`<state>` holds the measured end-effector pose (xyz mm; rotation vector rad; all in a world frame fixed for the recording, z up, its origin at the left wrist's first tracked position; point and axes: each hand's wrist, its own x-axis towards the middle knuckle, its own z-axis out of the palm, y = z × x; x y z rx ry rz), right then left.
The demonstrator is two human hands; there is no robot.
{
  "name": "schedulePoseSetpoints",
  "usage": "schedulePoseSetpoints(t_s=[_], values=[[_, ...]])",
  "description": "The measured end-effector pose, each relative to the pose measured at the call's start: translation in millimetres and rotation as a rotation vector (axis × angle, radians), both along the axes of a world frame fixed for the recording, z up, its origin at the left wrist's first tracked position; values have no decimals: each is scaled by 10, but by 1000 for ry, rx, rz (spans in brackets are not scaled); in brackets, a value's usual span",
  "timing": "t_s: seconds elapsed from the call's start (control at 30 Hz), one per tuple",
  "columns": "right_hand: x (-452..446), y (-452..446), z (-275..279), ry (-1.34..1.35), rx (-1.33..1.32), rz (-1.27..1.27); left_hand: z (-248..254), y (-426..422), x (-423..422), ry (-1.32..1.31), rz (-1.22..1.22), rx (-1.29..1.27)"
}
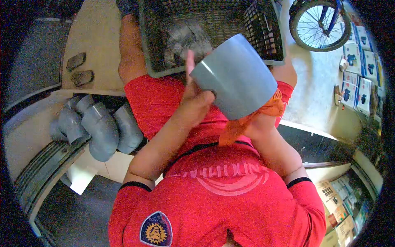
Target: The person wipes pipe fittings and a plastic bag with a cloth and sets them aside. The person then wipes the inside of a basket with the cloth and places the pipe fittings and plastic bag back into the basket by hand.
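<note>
Grey fitting [238, 78]: smooth, wide, short cylinder with a faint sheen, held tilted above the red shorts [154, 103]; I cannot see into its bore.
Left hand [196, 101]: closed on the fitting's left end, thumb against the outer wall, one finger pointing up; I find the other fingers mostly hidden.
Right hand [259, 125]: at the fitting's lower right side, largely covered by orange cloth [235, 128]; I cannot tell how far its fingers are closed.
Cloth condition: soft, bunched, creased, touching the fitting, one end hanging loose.
Crate [145, 45]: dark, lattice-walled, cut off at the top; inside lies a pale, crumpled-looking item [187, 37] I cannot identify.
Grey elbows [101, 131]: bent, rounded, overlapping, beside the left thigh.
Bicycle wheel [321, 26]: thin-spoked, its top cut off.
</note>
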<state>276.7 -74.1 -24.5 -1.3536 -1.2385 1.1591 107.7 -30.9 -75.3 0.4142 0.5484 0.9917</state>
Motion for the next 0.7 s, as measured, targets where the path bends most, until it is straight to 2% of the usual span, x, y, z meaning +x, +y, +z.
schedulePoseSetpoints(t_s=[0.03, 0.07, 0.1, 0.13, 0.23, 0.33, 0.43, 0.47, 0.53, 0.67, 0.7], values=[[-9, 18, -20, 8, 4, -61, 29, 40, 14, 88, 54, 71], [18, 41, -36, -222, 81, -5, 32, 67, -38, 67, 8, 20], [59, 78, -52, -535, 170, 59, 34, 89, -147, 48, -36, -32], [120, 110, -52, -1124, 326, 173, 45, 90, -212, 29, -78, -88], [44, 150, -90, -1024, 461, 318, 160, -9, -284, -128, -98, -88], [-137, 148, -133, -910, 588, 450, 149, -123, -261, -248, 16, -45], [-412, -14, -580, -431, 262, 334, 42, -227, -269, -102, 7, -72], [-440, 65, -755, -591, 363, 325, 50, -232, -289, -59, 4, -74], [-478, 100, -801, -413, 345, 269, 82, -220, -325, 56, -7, -44], [-473, 50, -532, 973, -186, 148, -91, -162, -357, 23, -86, 2], [-487, 105, -447, 1134, -290, 139, -186, -120, -336, -10, -109, 14]])
